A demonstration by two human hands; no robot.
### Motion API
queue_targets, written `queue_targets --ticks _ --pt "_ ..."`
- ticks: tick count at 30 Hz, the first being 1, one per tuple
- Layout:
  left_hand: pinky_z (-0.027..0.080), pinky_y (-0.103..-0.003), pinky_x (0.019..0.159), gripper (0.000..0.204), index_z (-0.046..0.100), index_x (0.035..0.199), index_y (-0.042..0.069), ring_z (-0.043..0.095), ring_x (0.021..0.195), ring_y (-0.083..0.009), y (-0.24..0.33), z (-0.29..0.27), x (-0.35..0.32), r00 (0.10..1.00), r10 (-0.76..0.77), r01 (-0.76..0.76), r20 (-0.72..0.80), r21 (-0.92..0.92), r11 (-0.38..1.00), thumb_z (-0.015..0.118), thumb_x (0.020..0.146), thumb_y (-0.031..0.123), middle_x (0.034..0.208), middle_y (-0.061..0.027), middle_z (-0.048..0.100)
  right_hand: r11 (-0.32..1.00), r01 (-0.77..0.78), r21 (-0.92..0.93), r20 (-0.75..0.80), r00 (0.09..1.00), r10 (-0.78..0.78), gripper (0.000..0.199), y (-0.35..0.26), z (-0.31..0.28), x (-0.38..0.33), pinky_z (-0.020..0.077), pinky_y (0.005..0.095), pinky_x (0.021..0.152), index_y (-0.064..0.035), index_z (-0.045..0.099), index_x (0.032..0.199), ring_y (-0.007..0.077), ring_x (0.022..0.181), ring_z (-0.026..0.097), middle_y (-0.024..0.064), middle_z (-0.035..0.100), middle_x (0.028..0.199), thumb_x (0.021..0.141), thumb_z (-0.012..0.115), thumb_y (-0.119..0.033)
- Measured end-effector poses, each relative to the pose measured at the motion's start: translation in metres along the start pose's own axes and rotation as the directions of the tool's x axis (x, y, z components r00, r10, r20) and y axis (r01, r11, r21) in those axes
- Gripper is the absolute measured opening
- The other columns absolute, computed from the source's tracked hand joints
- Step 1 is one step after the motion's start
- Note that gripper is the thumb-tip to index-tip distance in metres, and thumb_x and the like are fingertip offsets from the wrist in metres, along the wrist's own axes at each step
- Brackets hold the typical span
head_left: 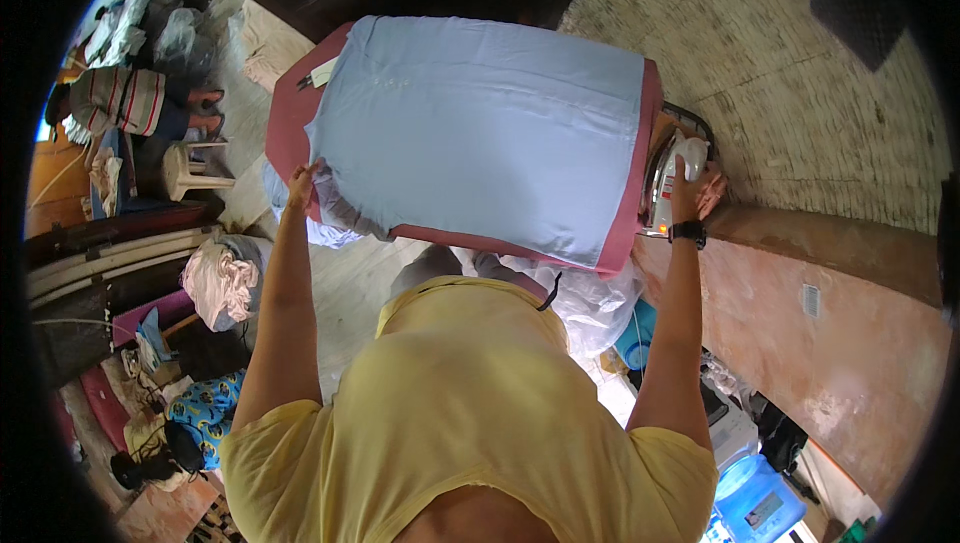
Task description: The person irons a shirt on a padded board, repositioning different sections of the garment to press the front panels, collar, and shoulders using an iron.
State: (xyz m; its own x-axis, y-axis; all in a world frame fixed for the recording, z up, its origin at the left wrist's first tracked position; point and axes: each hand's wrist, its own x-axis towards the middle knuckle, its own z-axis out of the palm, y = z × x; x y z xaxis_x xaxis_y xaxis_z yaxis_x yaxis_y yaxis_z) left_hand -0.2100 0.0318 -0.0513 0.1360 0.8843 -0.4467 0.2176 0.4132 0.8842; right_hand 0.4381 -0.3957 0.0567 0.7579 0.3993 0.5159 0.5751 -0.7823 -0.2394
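Light blue cloth lies spread flat over the red-padded board, centre-top of frame — looks smoothed, no big creases. Left hand pinches its lower-left edge; right hand, fingers wrapped round the white iron at the right edge. Pressing prob. not finished.

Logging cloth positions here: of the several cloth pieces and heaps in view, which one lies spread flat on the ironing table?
The light blue cloth, smoothed across the pink-covered table, left hand on its corner. The pale bundle sits crumpled on the floor.
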Motion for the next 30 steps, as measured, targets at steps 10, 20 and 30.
queue_targets --ticks 10,20,30 --pt "0.043 -0.033 0.068 0.032 0.047 0.095 -0.002 0.049 0.074 -0.0173 -0.01 0.039 -0.021 0.767 0.591 -0.49 -0.251 0.366 0.791 0.06 0.099 0.027 0.08 -0.0103 0.056 0.982 -0.189 0.009 0.393 0.904 0.17 0.047 -0.067 -0.013 -0.21 0.0425 0.0534 0.09 -0.0003 0.061 0.106 0.0452 0.1 0.058 0.0256 0.063 0.106 0.085 0.07 -0.041" --pt "0.047 -0.04 0.069 0.045 0.056 0.083 -0.003 0.057 0.071 -0.0244 -0.019 0.027 -0.051 0.91 0.415 -0.364 -0.029 0.424 0.829 0.065 0.094 0.04 0.072 -0.0143 0.058 0.898 -0.439 0.045 0.511 0.782 0.357 0.055 -0.043 0.006 -0.22 0.0482 0.0495 0.089 0.0038 0.065 0.102 0.0453 0.106 0.061 0.028 0.067 0.102 0.074 0.08 -0.041" --pt "0.042 -0.036 0.066 0.038 0.051 0.089 -0.003 0.045 0.074 -0.0153 -0.001 0.027 -0.087 0.812 0.562 -0.533 -0.157 0.191 0.824 0.055 0.102 0.033 0.076 -0.0048 0.049 0.225 -0.9 0.373 0.743 0.435 0.509 0.016 -0.069 -0.022 -0.182 0.0538 0.0363 0.072 -0.0031 0.062 0.095 0.0161 0.084 0.062 0.0096 0.065 0.103 0.081 0.071 -0.003"
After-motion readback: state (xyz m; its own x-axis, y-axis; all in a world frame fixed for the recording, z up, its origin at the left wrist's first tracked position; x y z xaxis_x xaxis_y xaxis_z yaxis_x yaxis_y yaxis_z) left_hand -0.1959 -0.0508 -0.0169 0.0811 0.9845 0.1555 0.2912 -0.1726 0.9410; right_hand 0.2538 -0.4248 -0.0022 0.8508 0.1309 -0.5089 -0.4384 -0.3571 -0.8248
